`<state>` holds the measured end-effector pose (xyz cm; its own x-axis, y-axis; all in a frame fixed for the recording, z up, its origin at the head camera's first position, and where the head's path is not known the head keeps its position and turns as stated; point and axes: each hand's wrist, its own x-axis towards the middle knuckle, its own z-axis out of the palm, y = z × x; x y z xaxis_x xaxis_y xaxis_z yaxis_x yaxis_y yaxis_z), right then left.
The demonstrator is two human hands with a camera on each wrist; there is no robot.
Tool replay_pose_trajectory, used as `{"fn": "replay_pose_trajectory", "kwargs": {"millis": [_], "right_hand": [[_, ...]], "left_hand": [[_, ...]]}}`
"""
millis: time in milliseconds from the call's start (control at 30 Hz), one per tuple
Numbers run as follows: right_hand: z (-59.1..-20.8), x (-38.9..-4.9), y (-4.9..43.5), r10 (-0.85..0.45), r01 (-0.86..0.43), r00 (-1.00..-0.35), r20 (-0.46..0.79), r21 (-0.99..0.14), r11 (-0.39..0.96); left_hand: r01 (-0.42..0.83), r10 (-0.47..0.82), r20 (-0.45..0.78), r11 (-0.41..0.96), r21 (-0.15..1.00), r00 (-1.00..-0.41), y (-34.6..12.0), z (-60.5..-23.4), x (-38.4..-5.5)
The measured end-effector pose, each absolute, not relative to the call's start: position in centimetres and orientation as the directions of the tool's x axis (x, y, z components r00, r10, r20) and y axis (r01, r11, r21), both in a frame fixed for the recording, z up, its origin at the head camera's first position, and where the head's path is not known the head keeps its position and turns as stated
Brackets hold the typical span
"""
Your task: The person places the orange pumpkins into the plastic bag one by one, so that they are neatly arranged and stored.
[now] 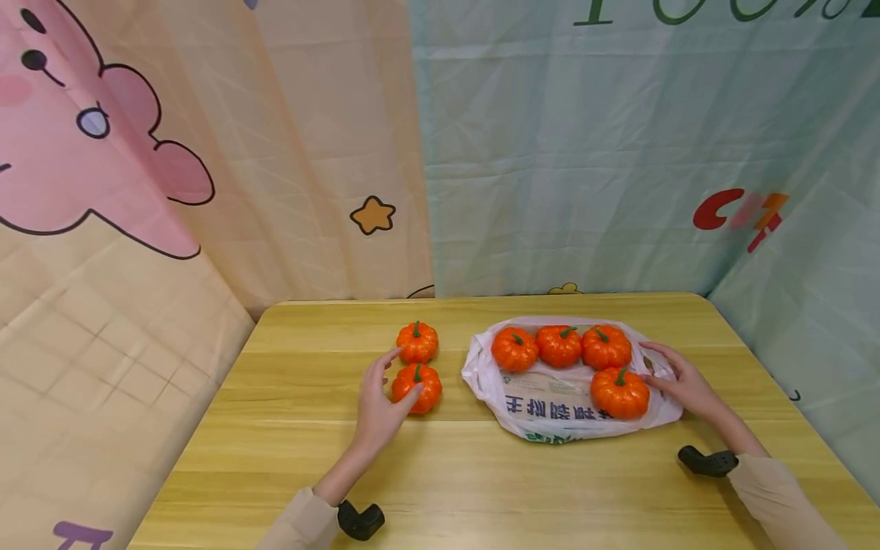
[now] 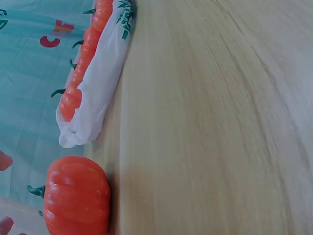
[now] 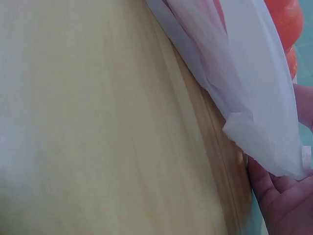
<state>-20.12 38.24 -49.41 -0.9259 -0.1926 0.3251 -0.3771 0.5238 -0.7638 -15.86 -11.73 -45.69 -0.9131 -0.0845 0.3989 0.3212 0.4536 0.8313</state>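
On the left, two small orange pumpkins stand one behind the other: the rear pumpkin [image 1: 416, 342] and the front pumpkin [image 1: 419, 386]. My left hand [image 1: 380, 409] is beside them, thumb and fingers spread around the left side of the front one. Its fingertips look apart from the pumpkin in the left wrist view. A white plastic bag [image 1: 512, 416] lies flat to the right, with several pumpkins on it. My right hand [image 1: 690, 388] is at the bag's right edge, thumb and forefinger apart near the front-right pumpkin [image 1: 620, 393]. Some right fingers are hidden behind the bag [image 3: 264, 127].
Everything stands on a light wooden table [image 1: 481, 489]. Printed curtains [image 1: 330, 153] hang behind it and at both sides. Each wrist wears a black device, one on the left [image 1: 360, 521] and one on the right [image 1: 706, 461].
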Motion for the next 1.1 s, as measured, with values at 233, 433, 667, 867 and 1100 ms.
{"fn": "replay_pose_trajectory", "kwargs": {"millis": [233, 433, 667, 867, 1100], "right_hand": [[-49.5, -20.0, 38.2, -0.198, -0.374, -0.927, 0.317, -0.776, 0.508], [-49.9, -20.3, 38.3, -0.218, -0.413, -0.911, 0.351, -0.767, 0.492], [-49.9, -20.1, 38.4, -0.201, -0.372, -0.928, 0.313, -0.774, 0.512], [-49.9, -20.1, 38.4, -0.206, -0.358, -0.934, 0.293, -0.775, 0.521], [-50.0, -20.1, 38.5, -0.201, -0.364, -0.931, 0.303, -0.773, 0.520]], "left_hand": [[0.291, -0.107, 0.386, 0.485, 0.825, -0.917, -12.4, -46.8, -16.1], [0.214, -0.114, 0.301, 0.475, 0.853, -0.947, -12.6, -47.7, -16.2], [0.139, -0.113, 0.228, 0.517, 0.845, -0.967, -12.6, -48.5, -16.3], [0.118, -0.101, 0.195, 0.507, 0.854, -0.976, -12.4, -48.7, -16.3], [0.112, -0.082, 0.173, 0.486, 0.867, -0.982, -12.2, -48.7, -16.2]]}}
